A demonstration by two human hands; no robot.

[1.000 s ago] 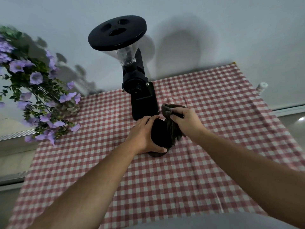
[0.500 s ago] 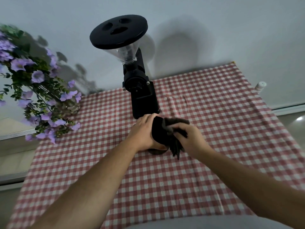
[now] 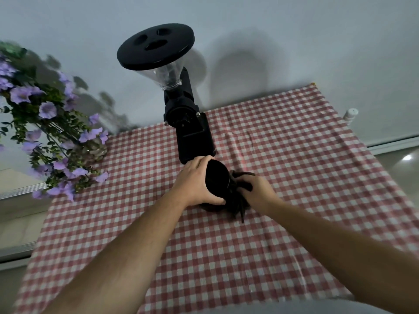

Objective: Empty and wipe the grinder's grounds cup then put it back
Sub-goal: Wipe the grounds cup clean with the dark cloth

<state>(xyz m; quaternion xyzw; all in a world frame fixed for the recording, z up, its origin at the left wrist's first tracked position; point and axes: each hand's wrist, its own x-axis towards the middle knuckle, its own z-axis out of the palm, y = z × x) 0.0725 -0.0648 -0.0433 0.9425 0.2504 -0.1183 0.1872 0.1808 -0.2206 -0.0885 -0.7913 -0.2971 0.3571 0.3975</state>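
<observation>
Cup gripped, cloth on its side

Left hand wraps the black cup just in front of the grinder; right hand is closed around a dark cloth pressed against the cup, over the checked counter.

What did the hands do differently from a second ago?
The right hand dragged the dark cloth from above the black cup down along its right side, closer to the checked tablecloth. The left hand kept gripping the cup. The grinder and the flowers stayed put.
</observation>
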